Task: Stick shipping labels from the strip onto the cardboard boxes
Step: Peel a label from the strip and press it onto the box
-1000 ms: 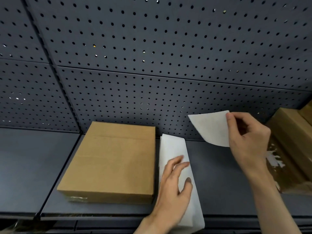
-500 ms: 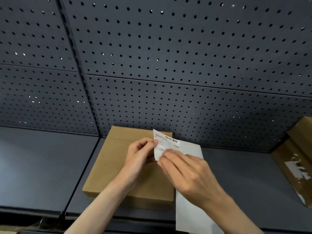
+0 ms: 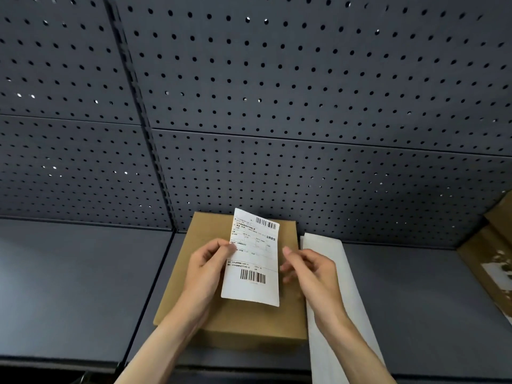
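Label (image 3: 253, 261), printed side up, hangs over the cardboard box (image 3: 230, 320) at lower centre. Left hand (image 3: 206, 268) pinches its left edge; right hand (image 3: 310, 270) loosely curled beside it, holding nothing. Likely light, floppy, tacky underneath: best held by the edges. Backing strip (image 3: 332, 286) lies right of the box.

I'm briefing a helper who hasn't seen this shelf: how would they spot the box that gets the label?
Start at the dark pegboard wall and drop to the grey shelf below it. The flat cardboard box lies there, left of a white backing strip. Unlike the torn box at the far right, its top is clean, and the left hand holds a barcoded label over it.
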The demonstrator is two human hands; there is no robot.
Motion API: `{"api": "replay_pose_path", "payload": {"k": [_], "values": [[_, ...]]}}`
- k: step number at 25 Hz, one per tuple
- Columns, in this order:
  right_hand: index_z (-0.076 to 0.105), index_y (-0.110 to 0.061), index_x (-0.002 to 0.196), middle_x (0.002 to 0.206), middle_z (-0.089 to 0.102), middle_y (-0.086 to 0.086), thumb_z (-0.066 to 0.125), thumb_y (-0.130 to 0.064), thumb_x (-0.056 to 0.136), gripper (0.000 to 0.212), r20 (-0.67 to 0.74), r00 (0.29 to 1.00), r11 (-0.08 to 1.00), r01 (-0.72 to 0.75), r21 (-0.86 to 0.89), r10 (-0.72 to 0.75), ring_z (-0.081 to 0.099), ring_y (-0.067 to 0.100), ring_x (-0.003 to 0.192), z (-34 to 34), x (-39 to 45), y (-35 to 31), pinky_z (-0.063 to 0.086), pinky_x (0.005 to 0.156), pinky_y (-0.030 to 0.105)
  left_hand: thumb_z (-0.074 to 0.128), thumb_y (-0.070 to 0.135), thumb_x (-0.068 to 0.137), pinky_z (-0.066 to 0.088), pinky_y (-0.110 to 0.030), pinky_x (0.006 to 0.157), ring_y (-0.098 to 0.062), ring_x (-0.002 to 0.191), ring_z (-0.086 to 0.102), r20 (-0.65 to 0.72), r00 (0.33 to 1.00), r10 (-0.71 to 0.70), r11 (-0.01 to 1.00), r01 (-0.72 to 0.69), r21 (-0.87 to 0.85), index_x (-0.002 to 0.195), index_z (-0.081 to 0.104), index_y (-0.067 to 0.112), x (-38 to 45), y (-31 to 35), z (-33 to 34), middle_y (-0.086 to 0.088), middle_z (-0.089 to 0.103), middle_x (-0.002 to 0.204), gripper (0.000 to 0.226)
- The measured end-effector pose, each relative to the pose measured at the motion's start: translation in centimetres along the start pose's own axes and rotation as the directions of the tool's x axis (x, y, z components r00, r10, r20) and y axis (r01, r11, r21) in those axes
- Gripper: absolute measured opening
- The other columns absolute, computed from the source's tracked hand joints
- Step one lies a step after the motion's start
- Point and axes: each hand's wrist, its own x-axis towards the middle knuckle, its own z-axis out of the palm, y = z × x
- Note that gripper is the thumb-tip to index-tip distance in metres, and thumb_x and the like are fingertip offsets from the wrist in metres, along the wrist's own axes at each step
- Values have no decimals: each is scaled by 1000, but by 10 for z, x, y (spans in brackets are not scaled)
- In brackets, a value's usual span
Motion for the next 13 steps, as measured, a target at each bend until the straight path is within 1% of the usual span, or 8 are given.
{"api": "replay_pose_path", "payload": {"k": [2,4,5,6,8,9,11,13], "values": [[76,-9,85,77,77,8,72,-19,94,14,29,999,1000,-17,-7,17,61,16,57,4,0,-7,37,42,18,57,7,96,49,-31,68,-19,78,68,4,1000,4,1000,-4,6,75,66,8,3,-2,-7,-10,76,89,22],[74,-17,84,77,76,-3,74,-18,93,9,-15,1000,999,14,-43,-15,59,18,53,8,0,-12,42,41,15,56,7,95,47,-33,72,-20,81,67,16,1000,1,1000,-1,-7,78,66,7,6,-3,-13,-14,75,93,19],[74,-20,86,81,77,-6,73,-20,93,8,-2,1000,998,6,-62,-6,58,19,52,10,0,-13,42,41,14,56,7,95,48,-31,70,-18,80,66,30,1000,-4,1000,5,-30,79,66,7,7,-3,-16,-13,75,91,19],[75,-20,89,85,78,-5,72,-22,95,7,44,999,997,-13,-71,17,57,21,51,13,-1,-14,40,40,14,56,7,95,48,-28,67,-16,77,66,42,999,-7,998,9,-57,78,65,7,7,-3,-18,-9,75,88,19],[77,-13,94,89,81,-1,70,-19,96,10,116,991,997,-53,-60,60,53,18,48,17,-2,-14,36,40,14,56,7,95,51,-22,61,-11,72,67,54,998,-12,997,17,-80,76,65,8,9,-2,-21,-3,75,82,20],[77,-10,95,88,81,1,70,-16,96,10,115,991,997,-67,-48,72,50,16,45,18,-1,-14,35,40,14,56,7,95,52,-21,60,-10,71,68,60,998,-12,997,16,-73,76,65,7,10,-2,-24,-3,76,81,21],[77,-7,95,82,80,2,70,-15,96,10,82,994,997,-73,-31,76,44,12,40,19,2,-13,34,40,13,56,9,96,50,-26,65,-14,75,69,58,998,21,999,-23,33,77,66,3,17,-5,-30,-7,77,86,23],[77,-8,92,80,80,3,68,-17,98,13,65,996,997,-50,-63,54,41,8,37,21,7,-13,32,41,14,55,17,98,46,-32,67,-17,75,66,50,994,92,967,-101,232,75,68,3,25,-9,-38,-8,77,84,30]]}}
